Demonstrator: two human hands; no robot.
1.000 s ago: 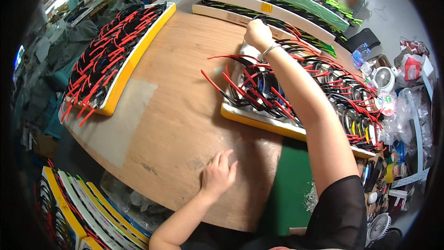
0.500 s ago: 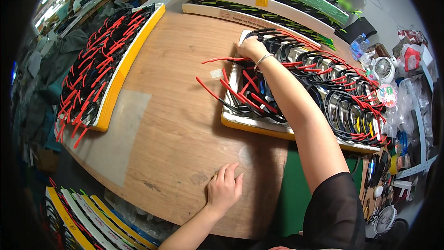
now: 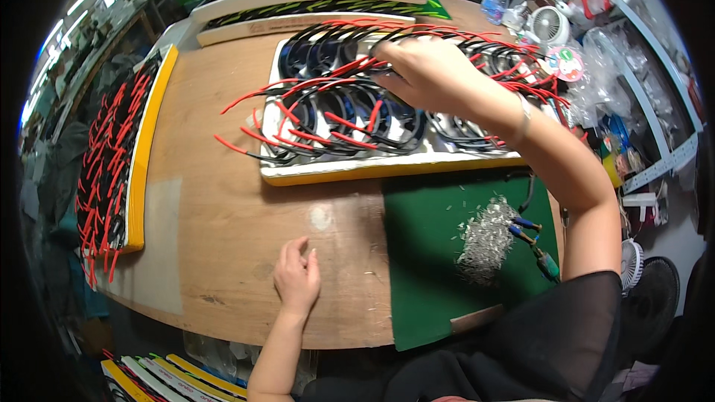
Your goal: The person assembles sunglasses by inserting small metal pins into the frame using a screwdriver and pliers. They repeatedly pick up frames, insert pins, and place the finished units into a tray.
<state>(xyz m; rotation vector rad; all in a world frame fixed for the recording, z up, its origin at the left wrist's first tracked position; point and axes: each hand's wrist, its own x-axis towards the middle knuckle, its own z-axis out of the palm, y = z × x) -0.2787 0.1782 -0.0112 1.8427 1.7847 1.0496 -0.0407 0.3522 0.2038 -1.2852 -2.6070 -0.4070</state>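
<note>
glasses tray on wooden table, at far edge of green mat, red-tipped black glasses inside | right hand over them, fingers blurred, i can't tell if clamped on any | left hand on table, thumb and fingers apart

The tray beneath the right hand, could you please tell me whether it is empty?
Not empty: the tray holds rows of black, red-tipped glasses.

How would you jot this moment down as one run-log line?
left hand: at table, empty | right hand: at glasses in tray, hold unclear | mat: shiny scraps
</note>
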